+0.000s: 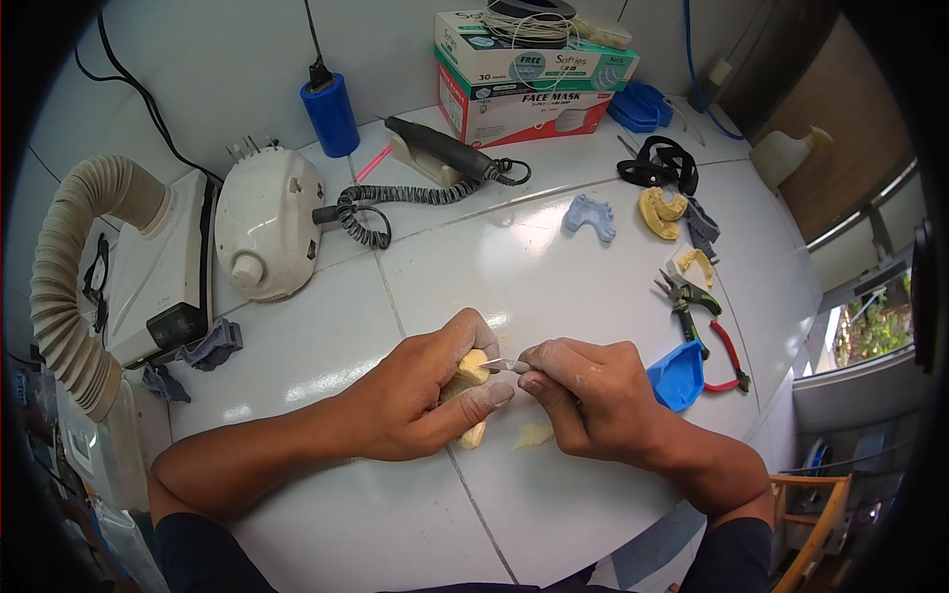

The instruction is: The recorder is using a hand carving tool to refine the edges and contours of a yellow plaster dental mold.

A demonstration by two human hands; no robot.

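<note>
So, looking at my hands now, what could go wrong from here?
The thin metal tool in your right hand points toward your left hand, so a slip might nick it. That hand alone grips the yellow cast, which could twist or chip if pressed hard. The blue tray sits close beside your right hand, so a sideways sweep might knock it.

A pale yellow dental cast [474, 364], partly hidden, is just below the frame's centre. A slim carving knife [509, 366] points left, almost horizontal, its tip at the cast's upper end.
</note>
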